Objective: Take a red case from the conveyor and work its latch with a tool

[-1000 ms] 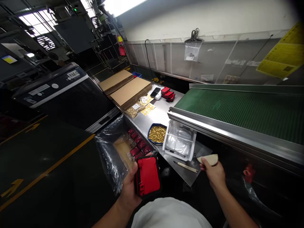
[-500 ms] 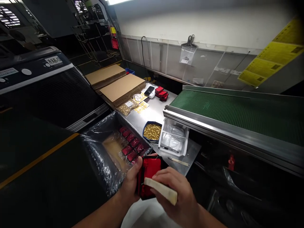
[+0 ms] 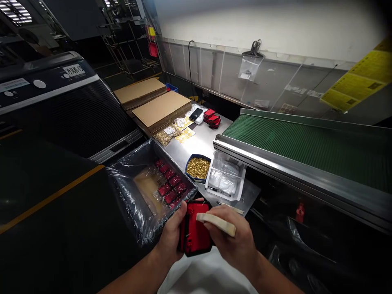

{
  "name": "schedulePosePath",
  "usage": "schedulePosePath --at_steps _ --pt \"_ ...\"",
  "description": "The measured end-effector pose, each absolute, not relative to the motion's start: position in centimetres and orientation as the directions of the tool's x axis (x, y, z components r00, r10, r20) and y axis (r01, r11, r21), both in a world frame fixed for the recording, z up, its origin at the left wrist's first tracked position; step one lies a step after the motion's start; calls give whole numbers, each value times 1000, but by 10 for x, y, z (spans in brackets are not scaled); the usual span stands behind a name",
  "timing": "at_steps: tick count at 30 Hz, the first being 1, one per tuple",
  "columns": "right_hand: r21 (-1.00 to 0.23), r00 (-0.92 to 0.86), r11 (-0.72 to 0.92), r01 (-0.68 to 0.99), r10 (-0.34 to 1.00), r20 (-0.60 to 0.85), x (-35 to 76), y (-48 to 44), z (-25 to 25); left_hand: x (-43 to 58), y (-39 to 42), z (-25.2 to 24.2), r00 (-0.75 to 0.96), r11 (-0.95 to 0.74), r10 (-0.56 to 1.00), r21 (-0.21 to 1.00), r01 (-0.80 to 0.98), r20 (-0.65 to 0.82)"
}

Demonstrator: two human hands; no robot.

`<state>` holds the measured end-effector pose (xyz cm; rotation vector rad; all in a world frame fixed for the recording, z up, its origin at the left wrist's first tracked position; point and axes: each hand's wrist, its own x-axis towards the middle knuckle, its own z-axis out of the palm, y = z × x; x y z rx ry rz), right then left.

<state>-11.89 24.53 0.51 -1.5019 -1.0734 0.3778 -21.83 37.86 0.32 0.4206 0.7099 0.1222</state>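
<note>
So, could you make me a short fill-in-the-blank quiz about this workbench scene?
The left hand grips a case coloured ____.
The right hand holds a pale block over that ____.
The blue tray holds small parts of a ____ colour.
The conveyor belt is ____.
Missing words: red; case; gold; green.

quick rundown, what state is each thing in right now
red case, closed, gripped by left hand
beige pad, pinched in right hand, over the case
lined box, open, partly filled with red cases
blue tray, full of gold bits
white bin, open, holds clear bags
cardboard sheets, flat, stacked
</note>
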Motion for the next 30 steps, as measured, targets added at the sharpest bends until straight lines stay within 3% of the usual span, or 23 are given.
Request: schedulePosePath --at_steps 9,15,19,27,30 --pt "-919 501 134 370 805 319 -115 246 6 -214 379 -9 739 932 207 359 50 -641" --pt "-981 850 -64 184 512 126 -96 231 7 -205 374 -8 816 963 178 268 -30 -551" --pt "-989 825 -112 97 565 16 -96 226 4 -203 373 -8 840 968 132 252 6 -527" --pt "-985 792 -89 150 607 65 -105 227 4 -205 372 -11 846 971 122 240 7 -519" --pt "-978 895 -159 133 443 50 -96 223 -8 -205 373 -10 832 959 158 284 0 -533"
